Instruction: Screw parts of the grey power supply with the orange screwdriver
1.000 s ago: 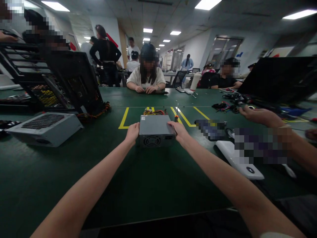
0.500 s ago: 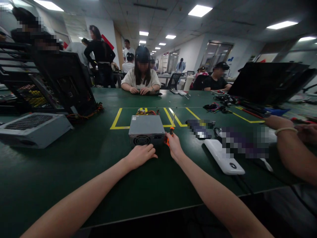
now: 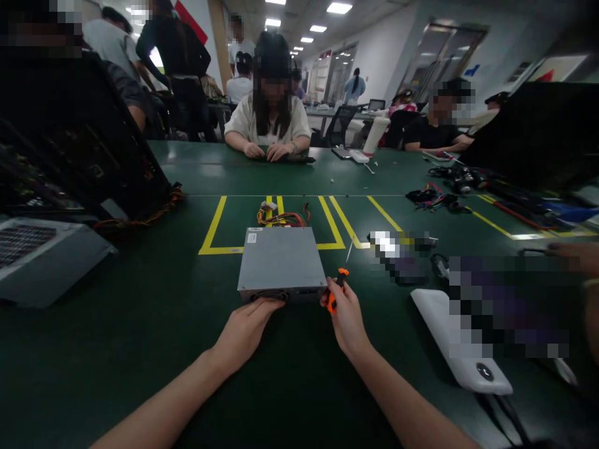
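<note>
- Our left grip (image 3: 244, 329) angles inward, fingers at the near face of the boxy grey metal power supply (image 3: 281, 259) on the green worktop (image 3: 178, 299); whether it grasps, we can't tell.
- Our right grip (image 3: 349, 316) wraps the orange-and-black screwdriver (image 3: 340, 284), shaft pointing forward.

left hand (image 3: 243, 329): bare | right hand (image 3: 349, 317): bare too | forearms (image 3: 163, 413): bare as far as I can see, kinda slim, narrowing toward the wrists (image 3: 365, 353)

Power supply box (image 3: 281, 259), plain grey, white label (image 3: 252, 237), against left grip (image 3: 253, 321); screwdriver (image 3: 343, 274), orange and black, in right grip (image 3: 349, 315). Worktop (image 3: 290, 386), dark green, yellow lines (image 3: 213, 226) beyond both grips. Device (image 3: 442, 329), white, black disc (image 3: 485, 372), right of right grip.
</note>
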A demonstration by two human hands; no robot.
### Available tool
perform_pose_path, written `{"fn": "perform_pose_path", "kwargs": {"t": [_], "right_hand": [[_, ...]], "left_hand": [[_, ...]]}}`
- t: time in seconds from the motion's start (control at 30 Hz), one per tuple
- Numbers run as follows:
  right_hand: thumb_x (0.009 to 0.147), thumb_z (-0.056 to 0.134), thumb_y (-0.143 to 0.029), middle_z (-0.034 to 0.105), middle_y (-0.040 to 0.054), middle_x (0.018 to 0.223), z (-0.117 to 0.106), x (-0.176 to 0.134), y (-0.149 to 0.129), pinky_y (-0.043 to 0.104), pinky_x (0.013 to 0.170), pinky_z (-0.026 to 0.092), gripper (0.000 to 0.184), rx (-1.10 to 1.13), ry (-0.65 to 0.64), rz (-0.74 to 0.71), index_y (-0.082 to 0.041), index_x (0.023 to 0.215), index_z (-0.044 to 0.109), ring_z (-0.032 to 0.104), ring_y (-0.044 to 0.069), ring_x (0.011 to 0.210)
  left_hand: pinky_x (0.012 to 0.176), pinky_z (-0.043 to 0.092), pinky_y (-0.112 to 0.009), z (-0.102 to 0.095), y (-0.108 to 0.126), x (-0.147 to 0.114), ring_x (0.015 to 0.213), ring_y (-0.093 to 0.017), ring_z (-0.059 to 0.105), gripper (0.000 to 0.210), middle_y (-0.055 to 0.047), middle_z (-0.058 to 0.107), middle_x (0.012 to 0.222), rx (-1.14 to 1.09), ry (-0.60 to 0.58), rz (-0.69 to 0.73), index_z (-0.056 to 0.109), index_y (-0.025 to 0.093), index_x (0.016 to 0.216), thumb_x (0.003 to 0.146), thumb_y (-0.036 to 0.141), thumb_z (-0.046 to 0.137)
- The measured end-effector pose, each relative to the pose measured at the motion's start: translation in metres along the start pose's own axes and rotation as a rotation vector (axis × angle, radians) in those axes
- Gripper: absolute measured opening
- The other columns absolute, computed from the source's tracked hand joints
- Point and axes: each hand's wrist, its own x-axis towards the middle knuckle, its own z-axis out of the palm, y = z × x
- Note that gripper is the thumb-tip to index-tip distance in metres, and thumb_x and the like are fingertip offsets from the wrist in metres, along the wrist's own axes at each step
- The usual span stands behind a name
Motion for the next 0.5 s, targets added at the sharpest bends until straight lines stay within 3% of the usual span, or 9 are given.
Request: {"fn": "perform_pose_path", "kwargs": {"t": [0.17, 0.33, 0.5], "right_hand": [[0.068, 0.064, -0.038, 0.050, -0.0039, 0.067, 0.002, 0.000, -0.006, 0.022, 0.050, 0.037, 0.020, 0.035, 0.062, 0.107, -0.021, 0.073, 0.054, 0.045, 0.009, 0.055], [0.065, 0.066, -0.042, 0.050, -0.0029, 0.065, 0.004, 0.003, -0.007, 0.023, 0.048, 0.037, 0.023, 0.012, 0.115, 0.170, -0.022, 0.073, 0.057, 0.043, 0.010, 0.054], [0.061, 0.068, -0.048, 0.050, -0.0027, 0.064, 0.000, 0.006, 0.000, 0.022, 0.045, 0.033, 0.032, 0.001, 0.152, 0.221, -0.021, 0.075, 0.058, 0.042, 0.009, 0.052]], "left_hand": [[0.072, 0.052, -0.023, -0.007, 0.001, 0.001, 0.081, -0.012, 0.062, 0.023, -0.002, 0.065, 0.089, -0.149, 0.167, -0.075, 0.050, 0.022, 0.107, 0.087, 0.015, 0.041], [0.067, 0.053, -0.023, -0.012, 0.003, 0.005, 0.074, -0.013, 0.063, 0.026, -0.001, 0.066, 0.083, -0.130, 0.156, -0.085, 0.050, 0.025, 0.106, 0.084, 0.015, 0.043], [0.063, 0.053, -0.020, -0.008, -0.003, 0.006, 0.067, -0.012, 0.065, 0.025, 0.000, 0.068, 0.077, -0.059, 0.227, -0.022, 0.050, 0.025, 0.105, 0.083, 0.017, 0.044]]}}
